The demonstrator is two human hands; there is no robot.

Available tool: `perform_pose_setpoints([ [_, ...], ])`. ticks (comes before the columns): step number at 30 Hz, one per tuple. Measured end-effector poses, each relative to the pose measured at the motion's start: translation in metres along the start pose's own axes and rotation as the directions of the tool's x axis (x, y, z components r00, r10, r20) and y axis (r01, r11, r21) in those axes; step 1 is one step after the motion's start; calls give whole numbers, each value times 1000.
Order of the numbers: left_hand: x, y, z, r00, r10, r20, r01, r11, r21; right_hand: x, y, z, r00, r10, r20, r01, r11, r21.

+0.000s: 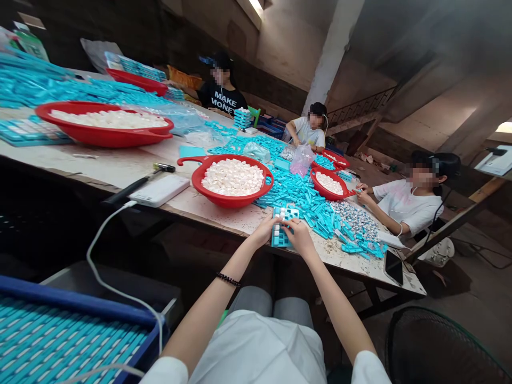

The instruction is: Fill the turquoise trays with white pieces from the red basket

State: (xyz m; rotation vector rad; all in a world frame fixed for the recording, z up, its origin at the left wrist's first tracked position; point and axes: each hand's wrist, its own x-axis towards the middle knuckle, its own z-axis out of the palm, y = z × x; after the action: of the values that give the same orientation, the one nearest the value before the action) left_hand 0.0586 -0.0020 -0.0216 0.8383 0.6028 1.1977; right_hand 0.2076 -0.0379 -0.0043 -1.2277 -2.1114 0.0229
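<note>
At the table's near edge I see a blue plastic tray (285, 234) with square compartments, some of them filled with white pieces. Wrapped on its left side, my left hand (264, 229) grips it. My right hand (299, 233) bends over the tray's right part with fingers drawn together; whatever sits between the fingertips is too small to make out. Just beyond stands a red basin (232, 200) heaped with small white pieces (232, 177). Loose blue plastic parts (296, 193) lie piled right behind the tray.
A white power bank (160, 190) with a cable and a black-handled tool (138, 184) lie left. Another red basin (108, 137) stands farther left. A phone (393, 268) rests at the right corner. A blue crate (80, 298) is low left. Several co-workers sit around the table.
</note>
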Motion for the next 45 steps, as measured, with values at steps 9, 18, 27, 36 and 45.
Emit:
perform_pose_setpoints([
  [9,-2,4,2,1000,-6,-15,5,999,-34,4,-12,-4,996,83,19,-83,996,19],
  [18,4,5,-2,984,-129,-121,110,982,-152,-10,12,-19,898,387,-209,-331,907,260],
  [27,3,17,-4,957,-192,-216,132,955,-265,-25,41,5,943,325,-67,-306,930,205],
  [36,-1,22,-2,953,-235,-191,181,948,-261,-19,47,1,948,304,-96,-279,936,213],
  [45,-5,26,-1,958,-265,-114,236,946,-221,-23,53,-2,924,357,-138,-321,918,232],
])
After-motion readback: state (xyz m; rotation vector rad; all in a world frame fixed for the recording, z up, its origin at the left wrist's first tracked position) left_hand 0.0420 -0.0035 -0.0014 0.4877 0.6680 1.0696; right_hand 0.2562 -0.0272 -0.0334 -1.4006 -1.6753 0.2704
